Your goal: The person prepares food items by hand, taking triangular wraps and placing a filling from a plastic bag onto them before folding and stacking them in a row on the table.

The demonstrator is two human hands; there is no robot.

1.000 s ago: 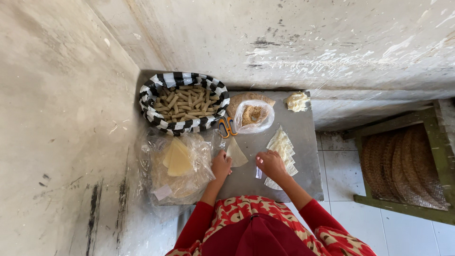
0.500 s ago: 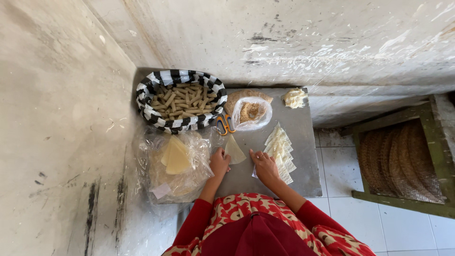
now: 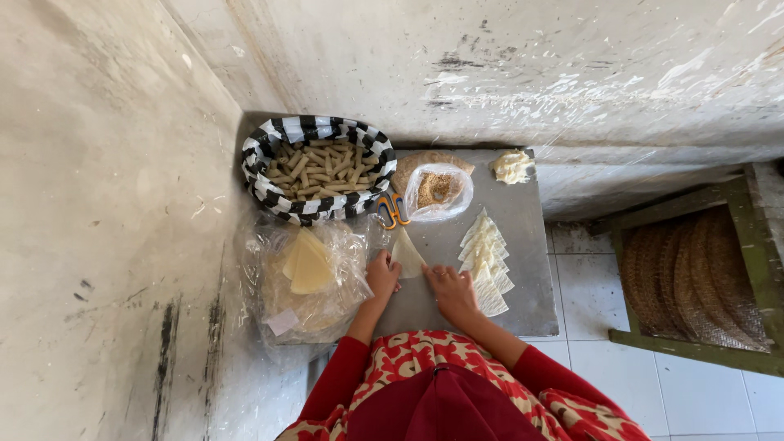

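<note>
My left hand [image 3: 382, 276] and my right hand [image 3: 452, 291] rest on a grey metal table [image 3: 523, 245], both touching a pale triangular pastry sheet [image 3: 407, 255] that lies between them. To the right of that sheet sits a row of several cut pale triangles [image 3: 487, 260]. A clear plastic bag holding yellowish sheets [image 3: 309, 265] lies left of my left hand. At the back left stands a black-and-white striped basket [image 3: 263, 151] full of rolled pastry sticks [image 3: 320, 169].
Orange-handled scissors [image 3: 392, 211] lie by the basket. A clear bag of brown crumbs [image 3: 439, 190] and a lump of pale filling [image 3: 512, 167] sit at the table's back. Concrete walls close the left and back. A green-framed woven chair [image 3: 694, 278] stands right, on white tiles.
The camera has shifted slightly. My hands stay on the triangular sheet, with my right hand drawn a little lower on the table.
</note>
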